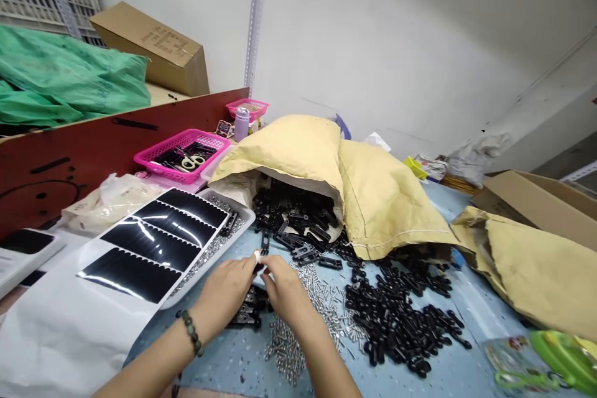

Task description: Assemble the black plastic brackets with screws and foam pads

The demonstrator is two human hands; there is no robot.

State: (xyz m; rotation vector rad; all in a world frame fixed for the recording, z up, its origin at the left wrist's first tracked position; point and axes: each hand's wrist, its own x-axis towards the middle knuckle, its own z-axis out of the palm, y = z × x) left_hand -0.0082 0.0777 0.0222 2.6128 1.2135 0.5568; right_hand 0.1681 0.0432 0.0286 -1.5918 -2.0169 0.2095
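Observation:
My left hand [227,289], with a beaded bracelet on the wrist, and my right hand [285,291] meet above the blue table [209,357]. Their fingers are closed together on a small black part [259,266], mostly hidden by the fingertips. Something white shows at the left fingertips. Assembled black pieces [247,314] lie beneath the hands. Silver screws [285,348] are spread below and to the right. Farther right is a pile of small black parts [405,317]. Longer black pieces [298,217] spill from the open mouth of a yellow sack [298,140].
At left, a sheet of black stickers [158,242] lies over a white tray [247,216] of metal bits. Behind is a pink basket [175,174] with scissors. A second yellow sack [392,199] and a green-lidded container [555,360] stand right.

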